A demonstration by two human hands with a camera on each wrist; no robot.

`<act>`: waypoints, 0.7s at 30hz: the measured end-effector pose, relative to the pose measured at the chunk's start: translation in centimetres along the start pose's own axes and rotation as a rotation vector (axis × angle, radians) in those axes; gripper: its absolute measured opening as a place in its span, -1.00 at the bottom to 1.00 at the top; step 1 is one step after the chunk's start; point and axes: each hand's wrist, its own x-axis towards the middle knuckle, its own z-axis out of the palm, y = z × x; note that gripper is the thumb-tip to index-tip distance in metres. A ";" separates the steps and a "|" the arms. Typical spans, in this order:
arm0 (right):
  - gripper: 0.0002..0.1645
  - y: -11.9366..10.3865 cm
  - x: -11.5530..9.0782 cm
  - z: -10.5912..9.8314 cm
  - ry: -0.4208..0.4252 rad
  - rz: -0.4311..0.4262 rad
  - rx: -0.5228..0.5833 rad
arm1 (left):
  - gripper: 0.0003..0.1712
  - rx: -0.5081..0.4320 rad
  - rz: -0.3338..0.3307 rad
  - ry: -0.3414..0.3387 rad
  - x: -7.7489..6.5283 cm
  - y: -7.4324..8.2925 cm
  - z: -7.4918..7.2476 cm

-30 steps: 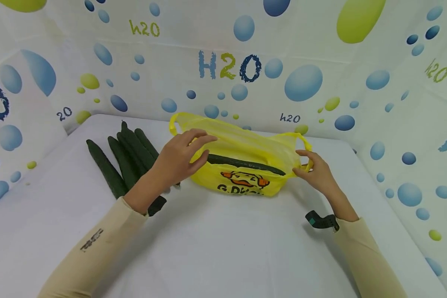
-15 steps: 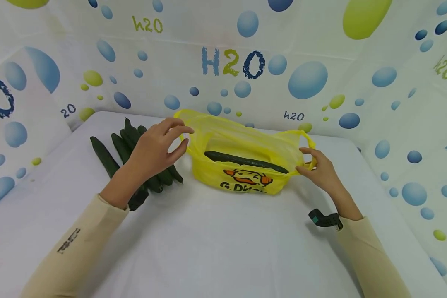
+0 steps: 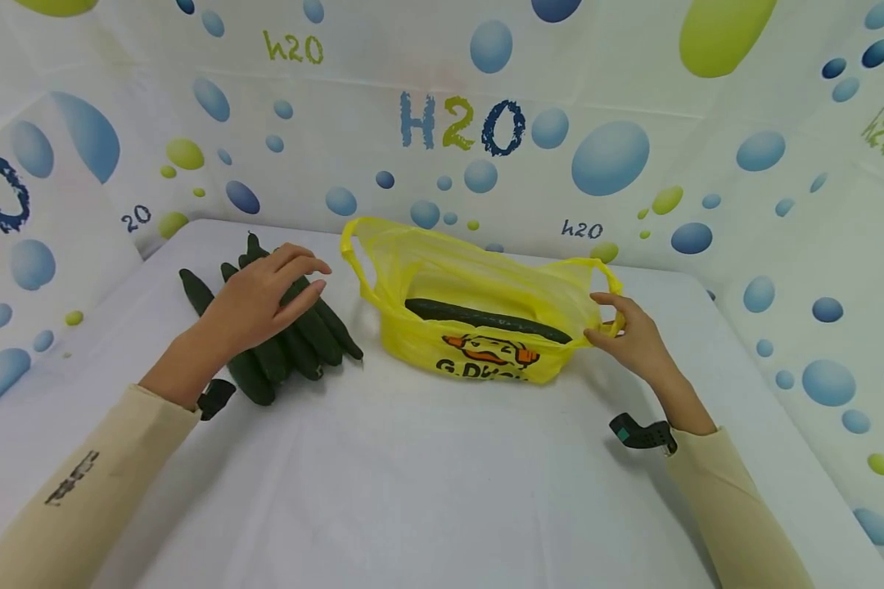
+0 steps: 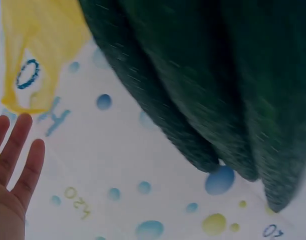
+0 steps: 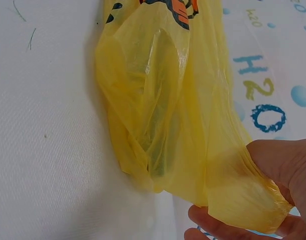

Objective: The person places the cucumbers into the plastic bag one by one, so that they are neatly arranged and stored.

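Note:
A yellow plastic bag (image 3: pixel 412 348) with a duck print lies on the table, its mouth spread towards me. Inside it, one dark green cucumber (image 3: pixel 486 318) shows along the opening. My right hand (image 3: pixel 637 342) pinches the bag's right handle; the right wrist view has thumb and fingers on the thin yellow film (image 5: pixel 243 195). To the left of the bag, several cucumbers (image 3: pixel 322 335) lie side by side. Above them hovers my left hand (image 3: pixel 254 298), fingers extended and holding nothing. In the left wrist view those cucumbers (image 4: pixel 193 100) loom close, apart from the spread fingers (image 4: pixel 30 165).
A white cloth covers the table (image 3: pixel 427 483). Behind it hangs a white curtain (image 3: pixel 309 106) with blue and green drops and H2O lettering. Dark wrist cameras sit at both sleeves, the right one (image 3: pixel 641 432) plainly visible.
My left hand has moved left from the bag's mouth to over the pile of cucumbers, baring the bag's left handle. The right hand keeps its grip on the right handle.

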 end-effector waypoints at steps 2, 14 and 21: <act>-0.30 0.0 0.0 0.0 0.002 0.002 -0.005 | -0.80 -0.039 -0.053 -0.065 -0.4 -0.8 -0.2; -0.30 0.1 0.0 0.1 -0.003 0.008 -0.006 | -0.63 -0.226 -0.232 -0.348 -2.1 -4.6 -0.7; -0.30 0.2 0.1 0.1 0.008 -0.013 -0.025 | -0.46 -0.237 -0.262 -0.535 -2.0 -6.5 0.0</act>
